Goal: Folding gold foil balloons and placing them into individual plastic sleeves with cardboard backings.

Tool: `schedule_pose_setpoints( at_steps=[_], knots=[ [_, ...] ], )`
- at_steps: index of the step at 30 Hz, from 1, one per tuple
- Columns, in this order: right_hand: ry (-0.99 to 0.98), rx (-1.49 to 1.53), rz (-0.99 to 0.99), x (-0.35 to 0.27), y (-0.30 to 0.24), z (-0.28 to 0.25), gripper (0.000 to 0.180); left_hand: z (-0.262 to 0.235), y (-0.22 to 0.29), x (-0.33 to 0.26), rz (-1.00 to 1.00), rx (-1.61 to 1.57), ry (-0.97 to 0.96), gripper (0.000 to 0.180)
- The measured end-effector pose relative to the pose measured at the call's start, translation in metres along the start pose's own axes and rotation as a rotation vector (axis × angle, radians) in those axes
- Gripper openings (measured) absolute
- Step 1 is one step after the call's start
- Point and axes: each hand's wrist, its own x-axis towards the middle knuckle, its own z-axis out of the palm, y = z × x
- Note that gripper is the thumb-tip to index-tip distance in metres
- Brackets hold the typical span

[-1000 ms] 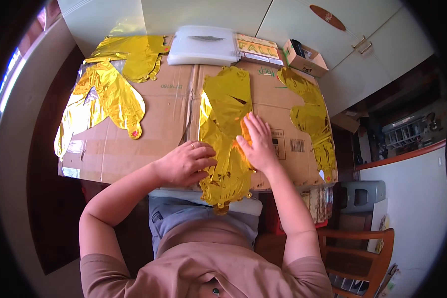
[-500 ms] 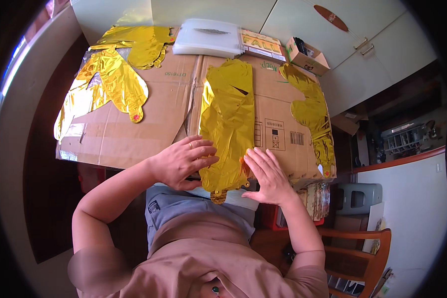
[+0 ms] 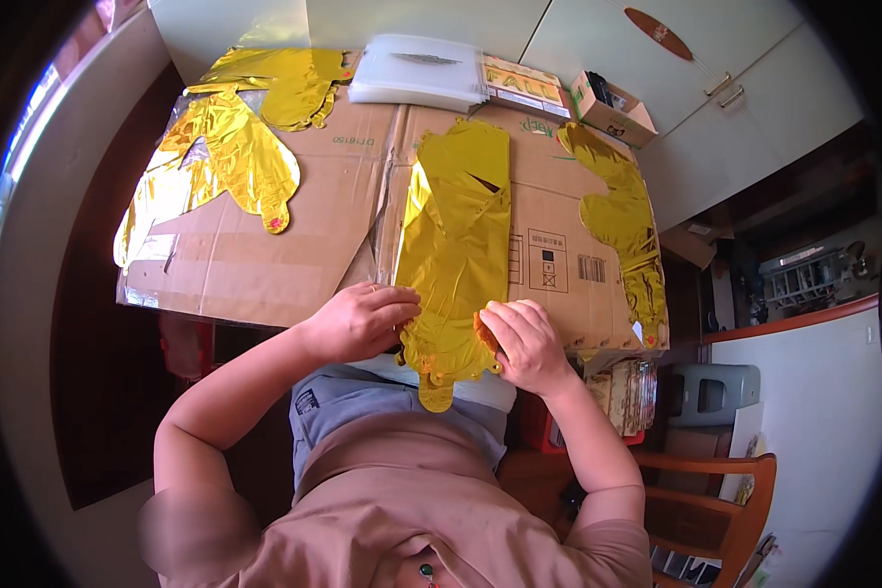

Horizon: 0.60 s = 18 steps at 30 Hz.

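Note:
A flat, uninflated gold foil balloon (image 3: 454, 245) lies lengthwise on the cardboard (image 3: 294, 265), its scalloped lower end and tab hanging past the near edge toward my lap. At its left edge, my left hand (image 3: 365, 321) has its fingers curled and closed on the foil. My right hand (image 3: 527, 345) pinches the opposite edge between thumb and fingers, where the foil folds up and looks orange. Both thumbs are partly hidden. More flat gold foil balloons lie around: one at the left (image 3: 230, 152), one at the far left (image 3: 289, 83) and one along the right side (image 3: 617, 220).
A stack of clear plastic sleeves (image 3: 416, 73) lies at the far edge beside a printed box (image 3: 526, 86) and a small open carton (image 3: 608, 110). Pale cabinets (image 3: 461, 24) stand behind. A wooden chair (image 3: 755, 500) and a grey plastic stool (image 3: 715, 392) are at the right.
Both hands have gone from lying spread beside the balloon to closing on its edges. Its lower end now shows slightly lower, and the whole view has shifted a little.

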Motion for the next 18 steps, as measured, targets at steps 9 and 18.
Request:
schedule_pose_setpoints(
  at_steps=[9,18],
  knots=[
    [-0.025,0.097,0.086,0.012,0.000,-0.002,0.033,0.001,-0.015,0.001,0.016,-0.044,0.027,0.032],
    [-0.013,-0.005,-0.030,0.020,0.000,-0.006,0.021,-0.002,-0.017,0.002,0.113,0.013,0.035,0.035]
  ],
)
